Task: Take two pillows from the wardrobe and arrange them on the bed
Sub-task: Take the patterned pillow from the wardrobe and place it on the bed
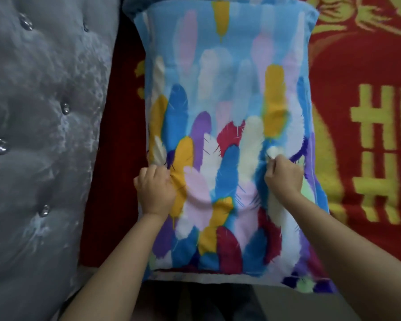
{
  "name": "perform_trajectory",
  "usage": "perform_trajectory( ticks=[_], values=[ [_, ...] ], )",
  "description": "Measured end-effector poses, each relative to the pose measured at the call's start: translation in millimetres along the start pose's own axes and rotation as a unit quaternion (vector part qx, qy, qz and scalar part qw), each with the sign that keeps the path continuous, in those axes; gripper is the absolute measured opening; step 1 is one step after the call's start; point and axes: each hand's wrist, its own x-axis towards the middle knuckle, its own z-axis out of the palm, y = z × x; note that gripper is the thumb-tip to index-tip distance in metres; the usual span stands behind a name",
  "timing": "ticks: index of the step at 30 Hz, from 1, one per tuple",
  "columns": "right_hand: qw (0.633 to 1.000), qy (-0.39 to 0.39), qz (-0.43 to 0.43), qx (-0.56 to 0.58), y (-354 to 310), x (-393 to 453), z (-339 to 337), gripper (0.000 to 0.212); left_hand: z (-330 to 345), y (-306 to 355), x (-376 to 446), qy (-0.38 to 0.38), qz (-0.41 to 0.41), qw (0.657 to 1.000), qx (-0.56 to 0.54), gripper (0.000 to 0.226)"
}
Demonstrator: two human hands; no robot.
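On a red bedspread (357,66), beside a grey tufted headboard (44,112), lies a blue feather-print pillow (229,89). Both fists are clenched, bunching its fabric: left hand (155,191) near one edge, right hand (284,177) opposite.

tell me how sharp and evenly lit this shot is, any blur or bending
Head view: soft all over, the pillow print smeared most near its lower right corner; dim, flat light with no hard shadows; small glints on the headboard studs; wide-angle bending curves the pillow's sides and the blanket lettering; both fists, left hand and right hand, are fairly clear.
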Motion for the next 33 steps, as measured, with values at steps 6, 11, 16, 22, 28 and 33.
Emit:
perform_trajectory(
  ticks=[6,11,16,22,28,33],
  values=[
    [0.975,0.073,0.018,0.209,-53.2,-29.7,-25.9,0.027,-55.0,-22.8,16.2,0.198,0.002,0.978,-0.065,0.037],
    [0.969,0.077,-0.02,0.232,-80.3,-54.4,-14.7,0.028,-56.7,-62.8,-16.1,0.174,-0.052,0.983,-0.023,0.038],
    [0.991,-0.131,-0.034,0.005,-71.7,-57.9,20.1,0.016,-24.6,-80.5,-20.1,-0.096,-0.199,0.973,0.065,0.021],
    [0.979,-0.098,-0.115,-0.135,-77.0,-67.3,9.1,0.027,-22.9,-61.4,-35.3,-0.125,-0.19,0.962,0.15,0.031],
    [0.938,-0.106,-0.311,-0.115,-77.8,-83.3,-13.3,0.035,-51.3,-7.4,-67.5,-0.017,-0.091,0.99,0.108,0.037],
    [0.879,-0.115,-0.454,-0.089,-69.0,-103.5,-63.2,0.046,-95.6,56.0,-110.9,0.049,-0.136,0.982,0.118,0.037]
  ],
)
